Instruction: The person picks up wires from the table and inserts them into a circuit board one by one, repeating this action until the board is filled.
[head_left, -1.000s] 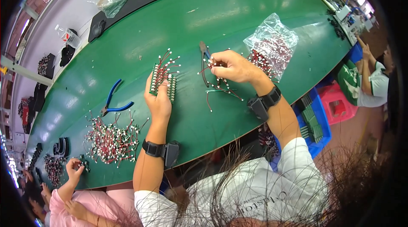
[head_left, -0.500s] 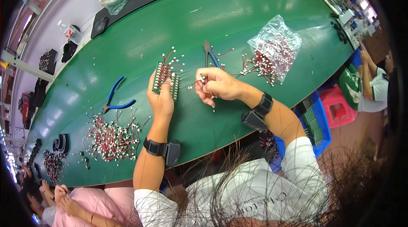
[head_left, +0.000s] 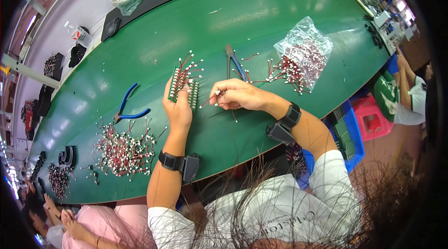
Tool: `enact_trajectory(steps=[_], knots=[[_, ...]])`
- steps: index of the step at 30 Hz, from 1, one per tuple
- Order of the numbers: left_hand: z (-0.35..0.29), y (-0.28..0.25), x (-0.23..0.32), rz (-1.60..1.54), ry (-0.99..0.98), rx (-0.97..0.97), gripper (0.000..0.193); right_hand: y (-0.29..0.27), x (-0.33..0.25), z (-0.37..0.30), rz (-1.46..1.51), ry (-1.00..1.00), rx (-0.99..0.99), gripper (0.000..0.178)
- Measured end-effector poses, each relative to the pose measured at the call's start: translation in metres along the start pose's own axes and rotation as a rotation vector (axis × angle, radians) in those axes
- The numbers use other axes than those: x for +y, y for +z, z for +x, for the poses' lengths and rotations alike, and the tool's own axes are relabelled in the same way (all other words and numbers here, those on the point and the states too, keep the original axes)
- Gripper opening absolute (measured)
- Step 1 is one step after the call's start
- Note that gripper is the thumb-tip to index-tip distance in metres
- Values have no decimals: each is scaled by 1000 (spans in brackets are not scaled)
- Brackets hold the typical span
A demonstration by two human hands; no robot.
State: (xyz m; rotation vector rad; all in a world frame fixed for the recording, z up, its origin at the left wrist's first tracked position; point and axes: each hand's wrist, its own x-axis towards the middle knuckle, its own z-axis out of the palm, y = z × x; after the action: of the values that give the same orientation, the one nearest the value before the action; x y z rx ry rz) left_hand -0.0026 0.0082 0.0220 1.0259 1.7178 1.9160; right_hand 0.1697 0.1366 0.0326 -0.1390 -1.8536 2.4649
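**Green board panel and wired connector, both in hand**

Item one: my left hand [head_left: 178, 109] pressed on a green circuit board panel [head_left: 183, 88] lying on the green surface [head_left: 261, 20], fingers closed over its near edge, red-and-white leads fanning from its far side.

Item two: my right hand [head_left: 238, 95] pinched a short red wire with a white connector [head_left: 211, 98], just beside the panel.

Item three: blue-handled pliers [head_left: 129, 109] to the left, above a heap of wired connectors [head_left: 123, 148].

Item four: a clear bag of connectors [head_left: 301, 55] to the right, a second pair of cutters [head_left: 233, 60] near it.
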Motion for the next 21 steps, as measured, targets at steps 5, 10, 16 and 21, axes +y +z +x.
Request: enact_trajectory(steps=[5, 10, 16, 21], knots=[[-1, 2, 4, -32, -26, 11, 41, 5, 0, 0, -29, -51, 61, 24], [0, -1, 0, -1, 23, -4, 40, 11, -4, -2, -177, -185, 87, 26], [0, 1, 1, -5, 22, -15, 39, 5, 3, 0, -316, -221, 95, 22], [0, 0, 1, 21, 35, -13, 39, 3, 16, 5, -381, -305, 64, 22]])
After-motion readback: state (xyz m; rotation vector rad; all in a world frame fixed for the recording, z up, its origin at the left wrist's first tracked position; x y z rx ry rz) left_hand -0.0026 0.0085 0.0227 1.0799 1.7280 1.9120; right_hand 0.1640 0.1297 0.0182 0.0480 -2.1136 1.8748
